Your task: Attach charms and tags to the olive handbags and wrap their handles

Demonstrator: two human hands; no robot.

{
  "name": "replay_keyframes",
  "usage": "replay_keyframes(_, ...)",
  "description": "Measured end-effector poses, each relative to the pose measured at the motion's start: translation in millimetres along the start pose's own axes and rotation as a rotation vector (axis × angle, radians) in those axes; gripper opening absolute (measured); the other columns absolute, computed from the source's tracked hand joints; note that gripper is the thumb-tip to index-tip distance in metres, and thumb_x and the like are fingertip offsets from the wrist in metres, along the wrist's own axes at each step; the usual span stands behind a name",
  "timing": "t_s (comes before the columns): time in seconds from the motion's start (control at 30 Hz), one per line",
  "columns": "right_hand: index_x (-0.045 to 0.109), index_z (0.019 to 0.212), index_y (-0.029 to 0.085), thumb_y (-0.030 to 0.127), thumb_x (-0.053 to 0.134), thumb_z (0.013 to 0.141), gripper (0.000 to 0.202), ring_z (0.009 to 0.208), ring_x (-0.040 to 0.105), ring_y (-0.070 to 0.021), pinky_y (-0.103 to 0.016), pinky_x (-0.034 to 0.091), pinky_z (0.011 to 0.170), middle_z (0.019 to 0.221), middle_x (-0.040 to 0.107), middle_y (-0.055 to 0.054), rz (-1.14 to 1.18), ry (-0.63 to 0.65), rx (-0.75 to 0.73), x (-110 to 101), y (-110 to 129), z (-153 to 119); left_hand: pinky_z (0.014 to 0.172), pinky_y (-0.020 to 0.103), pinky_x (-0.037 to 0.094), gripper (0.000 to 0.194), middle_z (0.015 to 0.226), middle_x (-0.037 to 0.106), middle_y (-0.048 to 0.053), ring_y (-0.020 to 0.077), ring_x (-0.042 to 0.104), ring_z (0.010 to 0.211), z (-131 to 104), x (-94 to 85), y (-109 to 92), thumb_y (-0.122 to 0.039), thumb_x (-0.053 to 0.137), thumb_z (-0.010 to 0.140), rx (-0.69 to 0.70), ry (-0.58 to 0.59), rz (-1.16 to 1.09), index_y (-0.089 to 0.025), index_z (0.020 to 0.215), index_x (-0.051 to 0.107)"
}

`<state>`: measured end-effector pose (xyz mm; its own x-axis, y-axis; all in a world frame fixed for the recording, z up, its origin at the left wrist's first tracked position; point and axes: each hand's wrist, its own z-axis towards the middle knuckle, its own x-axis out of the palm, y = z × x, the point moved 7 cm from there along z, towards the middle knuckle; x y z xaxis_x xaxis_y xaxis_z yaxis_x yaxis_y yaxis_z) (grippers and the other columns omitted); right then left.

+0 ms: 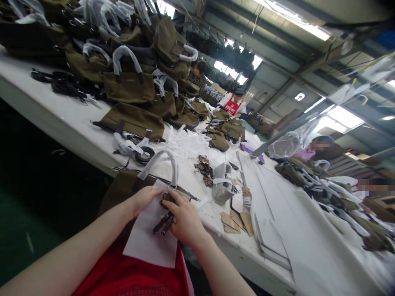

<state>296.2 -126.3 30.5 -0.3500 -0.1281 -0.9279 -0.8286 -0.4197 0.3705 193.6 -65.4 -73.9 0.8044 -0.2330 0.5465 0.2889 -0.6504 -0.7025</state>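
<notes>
An olive handbag [119, 191] rests at the table's near edge, its upright handle [174, 164] wrapped in white. A sheet of white paper [148, 242] hangs over the bag's front and reaches my red apron. My left hand [143, 201] is closed at the sheet's upper left edge, fingertips partly hidden. My right hand [188, 220] has its fingers bent around a leopard-print piece [166, 199] just below the handle's base. Short dark straps [163, 224] with metal fittings dangle beneath those fingers, in front of the paper.
Olive bags [129, 88] are heaped at the back left. Coiled black straps [144, 155] lie nearer. To the right are leopard-print pieces [203, 168], a clear plastic container [221, 185], brown card tags [231, 222] and long metal strips [268, 246]. Co-workers stand beyond.
</notes>
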Motion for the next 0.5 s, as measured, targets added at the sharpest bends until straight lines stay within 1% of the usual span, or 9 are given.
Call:
replay_keyframes(0.1, 0.06, 0.128, 0.024, 0.025, 0.067, 0.079, 0.049, 0.123, 0.047, -0.0264, -0.041, 0.04, 0.107, 0.156, 0.031, -0.004, -0.043, -0.028, 0.023, 9, 5, -8, 0.074, 0.032, 0.053, 0.042, 0.092, 0.075, 0.011, 0.0237, 0.069, 0.08, -4, -2.2, -3, -0.043, 0.076, 0.071, 0.083, -0.037, 0.07, -0.011, 0.098, 0.072)
replay_keyframes(0.17, 0.059, 0.128, 0.023, 0.033, 0.064, 0.084, 0.045, 0.126, 0.043, -0.0266, -0.041, 0.037, 0.11, 0.157, 0.029, -0.005, -0.031, -0.07, 0.049, 11, 8, -12, 0.077, 0.032, 0.052, 0.045, 0.095, 0.075, 0.012, 0.0247, 0.069, 0.086, -7, -1.3, -8, -0.046, 0.077, 0.07, 0.133, -0.072, 0.163, -0.01, 0.098, 0.072)
replay_keyframes(0.23, 0.058, 0.129, 0.022, 0.037, 0.06, 0.089, 0.043, 0.131, 0.039, -0.0267, -0.041, 0.034, 0.113, 0.157, 0.027, -0.005, -0.014, -0.109, 0.093, 14, 10, -17, 0.08, 0.033, 0.052, 0.048, 0.097, 0.075, 0.014, 0.0263, 0.069, 0.088, -9, 1.0, -10, -0.047, 0.077, 0.069, 0.148, -0.101, 0.222, -0.009, 0.098, 0.072)
replay_keyframes(0.3, 0.056, 0.132, 0.022, 0.037, 0.058, 0.089, 0.046, 0.138, 0.03, -0.0278, -0.043, 0.029, 0.116, 0.159, 0.022, -0.006, 0.005, -0.124, 0.139, 21, 12, -22, 0.082, 0.035, 0.052, 0.049, 0.098, 0.074, 0.015, 0.0279, 0.069, 0.091, -11, 3.7, -10, -0.047, 0.077, 0.069, 0.152, -0.121, 0.251, -0.008, 0.098, 0.072)
replay_keyframes(0.37, 0.05, 0.138, 0.023, 0.039, 0.059, 0.088, 0.053, 0.144, 0.02, -0.0296, -0.047, 0.025, 0.118, 0.161, 0.016, -0.006, 0.023, -0.12, 0.173, 30, 16, -27, 0.086, 0.036, 0.051, 0.049, 0.101, 0.074, 0.016, 0.0288, 0.068, 0.095, -13, 6.1, -9, -0.046, 0.079, 0.068, 0.166, -0.142, 0.262, -0.008, 0.099, 0.072)
replay_keyframes(0.43, 0.04, 0.146, 0.023, 0.045, 0.059, 0.088, 0.065, 0.147, 0.012, -0.0313, -0.052, 0.02, 0.118, 0.162, 0.011, -0.008, 0.04, -0.106, 0.194, 40, 20, -32, 0.088, 0.036, 0.051, 0.05, 0.102, 0.074, 0.016, 0.0288, 0.068, 0.098, -13, 6.2, -7, -0.043, 0.081, 0.065, 0.175, -0.181, 0.246, -0.009, 0.1, 0.071)
replay_keyframes(0.5, 0.034, 0.149, 0.022, 0.048, 0.059, 0.087, 0.072, 0.148, 0.009, -0.0325, -0.055, 0.018, 0.118, 0.162, 0.007, -0.01, 0.067, -0.085, 0.184, 46, 25, -37, 0.088, 0.035, 0.051, 0.05, 0.1, 0.075, 0.015, 0.0281, 0.068, 0.096, -12, 4.8, -3, -0.04, 0.083, 0.062, 0.172, -0.221, 0.214, -0.009, 0.099, 0.071)
